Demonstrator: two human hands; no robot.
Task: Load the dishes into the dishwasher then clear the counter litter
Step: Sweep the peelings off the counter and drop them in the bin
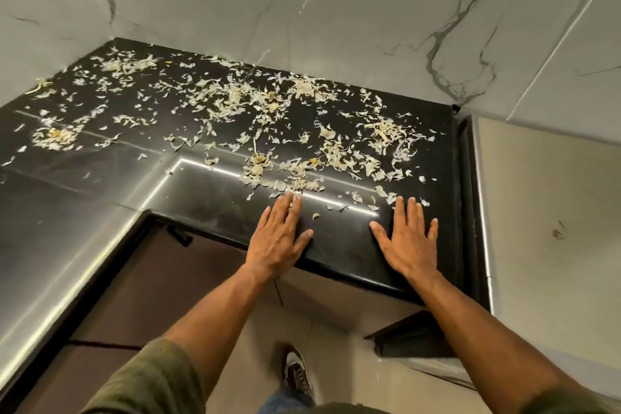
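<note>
1. Black tabletop [100, 198]: L-shaped, runs into the marble-tiled corner. No dishes or dishwasher in view, so I can't confirm loading; I'd judge I'm on the litter step.
2. Litter [235, 101]: pale, papery peel scraps spread over most of the far surface, thickest mid-right. None gathered yet; clearing all left.
3. My left hand [277, 239]: flat, palm down, fingers spread, empty, fingertips touching the nearest scraps.
4. My right hand [408, 242]: same, flat and empty near the front edge, scraps just beyond the fingertips.
</note>
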